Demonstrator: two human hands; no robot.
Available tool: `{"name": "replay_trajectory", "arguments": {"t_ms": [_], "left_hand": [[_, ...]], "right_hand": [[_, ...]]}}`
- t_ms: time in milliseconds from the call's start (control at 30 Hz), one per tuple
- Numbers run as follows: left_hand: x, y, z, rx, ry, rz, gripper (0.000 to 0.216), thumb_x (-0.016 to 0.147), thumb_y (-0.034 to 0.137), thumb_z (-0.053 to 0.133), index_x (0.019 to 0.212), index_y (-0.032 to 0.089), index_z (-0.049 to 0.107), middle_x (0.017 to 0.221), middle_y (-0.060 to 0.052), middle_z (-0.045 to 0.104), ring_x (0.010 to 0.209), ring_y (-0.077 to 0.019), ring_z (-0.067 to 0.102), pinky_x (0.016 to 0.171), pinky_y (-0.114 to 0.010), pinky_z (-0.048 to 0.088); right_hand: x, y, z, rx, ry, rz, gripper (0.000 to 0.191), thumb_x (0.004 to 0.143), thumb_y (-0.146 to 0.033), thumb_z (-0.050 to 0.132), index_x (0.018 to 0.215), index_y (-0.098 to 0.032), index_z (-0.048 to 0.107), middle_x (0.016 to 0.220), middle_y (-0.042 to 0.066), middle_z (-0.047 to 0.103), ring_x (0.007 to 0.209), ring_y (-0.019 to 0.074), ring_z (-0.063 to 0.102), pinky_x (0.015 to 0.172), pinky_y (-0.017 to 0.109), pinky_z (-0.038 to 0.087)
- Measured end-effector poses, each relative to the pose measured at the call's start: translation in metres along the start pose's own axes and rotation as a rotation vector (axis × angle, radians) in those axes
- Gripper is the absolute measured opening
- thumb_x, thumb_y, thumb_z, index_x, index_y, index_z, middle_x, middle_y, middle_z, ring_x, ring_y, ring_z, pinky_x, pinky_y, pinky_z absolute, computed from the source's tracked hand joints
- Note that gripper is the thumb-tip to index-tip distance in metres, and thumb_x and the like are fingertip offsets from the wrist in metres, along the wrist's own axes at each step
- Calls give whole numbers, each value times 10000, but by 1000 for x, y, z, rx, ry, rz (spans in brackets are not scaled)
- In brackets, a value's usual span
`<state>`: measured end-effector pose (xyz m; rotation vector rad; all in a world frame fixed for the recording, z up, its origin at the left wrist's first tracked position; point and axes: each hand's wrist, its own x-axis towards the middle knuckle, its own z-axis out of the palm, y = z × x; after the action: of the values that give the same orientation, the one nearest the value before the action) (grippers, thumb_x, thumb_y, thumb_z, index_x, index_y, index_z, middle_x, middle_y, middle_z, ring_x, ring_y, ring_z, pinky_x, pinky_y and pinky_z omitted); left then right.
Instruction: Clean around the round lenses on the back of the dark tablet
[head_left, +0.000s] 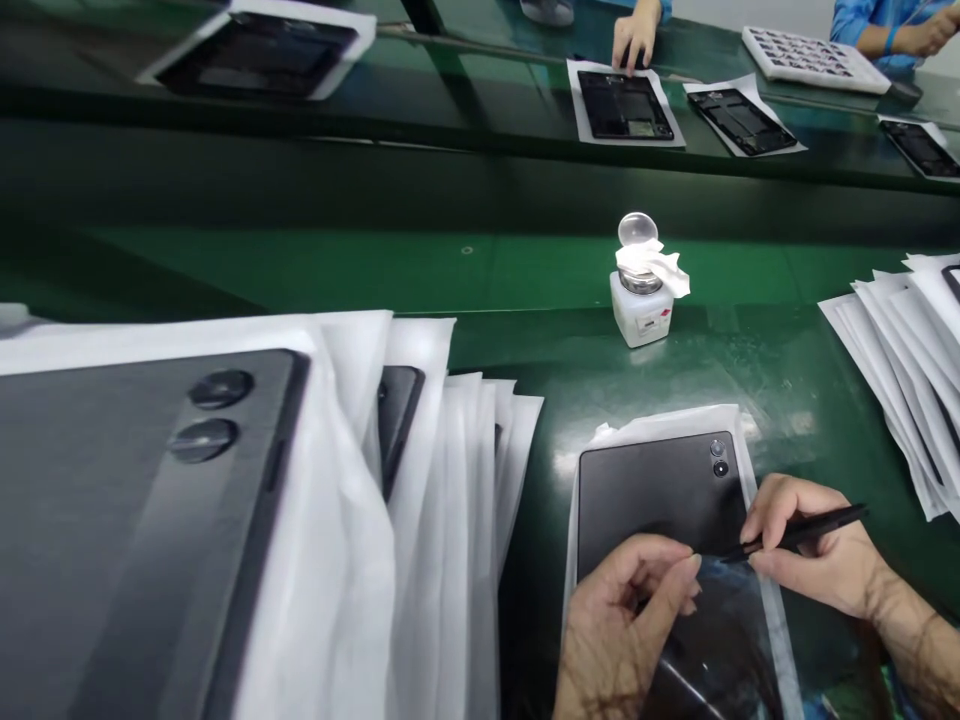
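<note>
- tablet [660,495] lies back-up on a white sheet [731,420] on the green surface [570,350], low centre-right of view; long axis runs 12 to 6 o'clock, camera end with twin lenses [718,458] points to 12, lenses in its 1 o'clock corner
- clear film [731,625] covers the tablet's near half, lifted edge running across about mid-length
- left hand [622,625] at the tablet's 7 o'clock corner, fingers [679,580] curled, thumb and forefinger pressed together at the film edge; whether they truly pinch it I cannot tell
- right hand [817,560] at the 4 o'clock edge, fingers pinching black tweezers [799,530]; tool lies 3 to 9 o'clock, tip touching the film edge just beside the left fingertips
- both hands on the tablet; the tweezers' tip is the nearer to the film edge
- solvent bottle [639,300] with cloth on top, at 12 o'clock, well apart
- stack of wrapped tablets [225,500] at 9 o'clock; loose sheets [900,370] at 2 o'clock
- co-worker's hand [634,40] on the far line at 12 o'clock
</note>
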<state>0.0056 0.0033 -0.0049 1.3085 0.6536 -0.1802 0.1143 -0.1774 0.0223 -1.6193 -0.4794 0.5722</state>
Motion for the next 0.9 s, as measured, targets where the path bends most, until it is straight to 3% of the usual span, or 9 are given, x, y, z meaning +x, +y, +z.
{"name": "replay_trajectory", "arguments": {"t_ms": [333, 400, 500, 600, 900], "left_hand": [[0, 4, 1, 100, 34, -1, 225, 781, 425, 716, 755, 203, 690, 639, 4, 687, 592, -150, 630, 581, -223, 497], [-1, 4, 4, 121, 35, -2, 224, 772, 426, 713, 751, 204, 692, 639, -2, 686, 598, -158, 624, 586, -233, 496], [-5, 8, 12, 81, 133, 8, 198, 732, 406, 716, 684, 217, 683, 596, 11, 655, 571, -155, 581, 579, -245, 467], [-10, 15, 19, 12, 229, 13, 167, 695, 385, 717, 635, 236, 672, 563, 29, 626, 546, -150, 554, 570, -246, 441], [-14, 27, 23, 2, 230, 8, 98, 652, 315, 679, 557, 289, 680, 570, 58, 603, 576, -125, 527, 606, -212, 414]], "right_hand": [[-5, 1, 2, 29, -75, -103, 183, 810, -172, 782, 730, -279, 658, 760, 36, 763, 684, 199, 705, 618, 334, 578], [-3, 5, 2, 112, 9, -80, 183, 808, -184, 794, 740, -272, 648, 745, 21, 738, 631, 181, 693, 555, 306, 573], [7, 15, 4, 238, 294, 16, 216, 812, -233, 811, 727, -249, 613, 694, -29, 688, 508, 130, 657, 459, 244, 536], [18, 23, 6, 212, 466, 45, 267, 788, -298, 839, 696, -230, 598, 649, -47, 683, 483, 115, 662, 479, 230, 552], [24, 29, 9, 194, 535, 13, 278, 762, -330, 857, 699, -234, 603, 659, -47, 674, 520, 124, 673, 485, 244, 580]]}}
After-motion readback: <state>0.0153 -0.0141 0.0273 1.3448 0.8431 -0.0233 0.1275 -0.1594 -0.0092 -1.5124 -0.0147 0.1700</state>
